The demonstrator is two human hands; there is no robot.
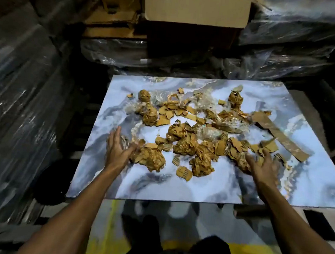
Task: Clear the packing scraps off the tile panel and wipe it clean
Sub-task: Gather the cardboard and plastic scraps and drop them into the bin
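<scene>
We see the tile panel [121, 184] mid-frame, packing scraps [189, 145] heaped on it, left hand [118, 149] and right hand [263, 167] spread flat, grasping nothing

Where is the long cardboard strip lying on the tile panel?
The long cardboard strip lies diagonally on the tile panel's right side, beyond the right hand.

Head view: looks steeply down, close over panel [179, 185].

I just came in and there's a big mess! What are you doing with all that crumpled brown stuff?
A person is clearing packing scraps off a marbled blue tile panel. The left hand and right hand reach in with spread fingers at either side of the pile. Most scraps lie on the panel, so wiping hasn't begun.
</scene>
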